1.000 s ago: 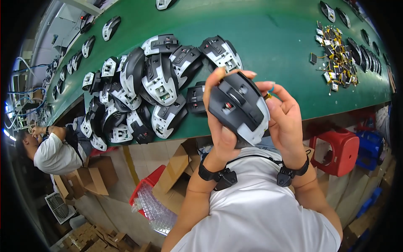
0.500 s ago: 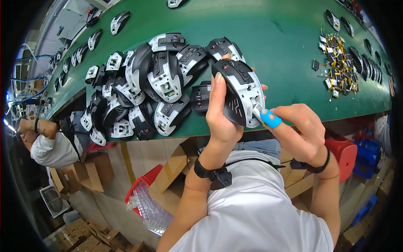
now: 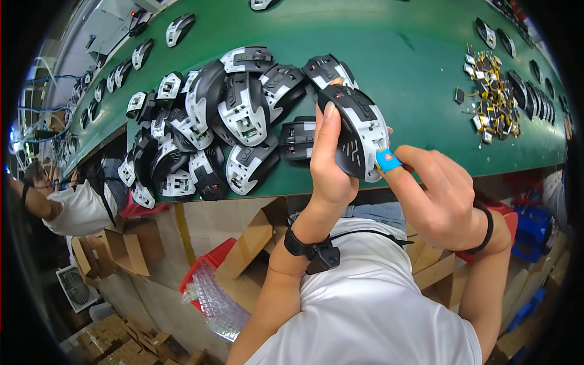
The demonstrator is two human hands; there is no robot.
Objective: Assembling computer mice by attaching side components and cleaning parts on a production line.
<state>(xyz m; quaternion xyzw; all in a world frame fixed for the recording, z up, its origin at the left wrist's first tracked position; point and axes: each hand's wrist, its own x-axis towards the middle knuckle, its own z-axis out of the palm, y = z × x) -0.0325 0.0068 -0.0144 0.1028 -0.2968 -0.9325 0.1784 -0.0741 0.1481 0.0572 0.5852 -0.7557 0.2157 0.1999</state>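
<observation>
My left hand [image 3: 331,167] is wrapped round a black and white computer mouse [image 3: 356,134], part-assembled, its open cavity facing up. It is held tilted above the green bench's near edge. My right hand [image 3: 435,188] is closed, with a blue-wrapped fingertip pressed into the cavity at the mouse's near end. Under that fingertip a small wired battery is mostly hidden; a sliver of yellow shows beside it. Left of my hands lies a heap of similar mice [image 3: 243,109], and one mouse [image 3: 298,140] rests just beside my left hand.
Small wired batteries [image 3: 486,100] are piled on the green bench [image 3: 420,79] at the right, beside a row of mice [image 3: 532,97]. More mice [image 3: 143,53] line the far left. Below stand cardboard boxes [image 3: 243,246] and a red bin [image 3: 207,264]. Another person [image 3: 82,204] sits at left.
The mouse and my left hand have shifted slightly right. My right hand has turned, and its blue-wrapped fingertip now covers the silvery battery seen before. The person at left has moved an arm.
</observation>
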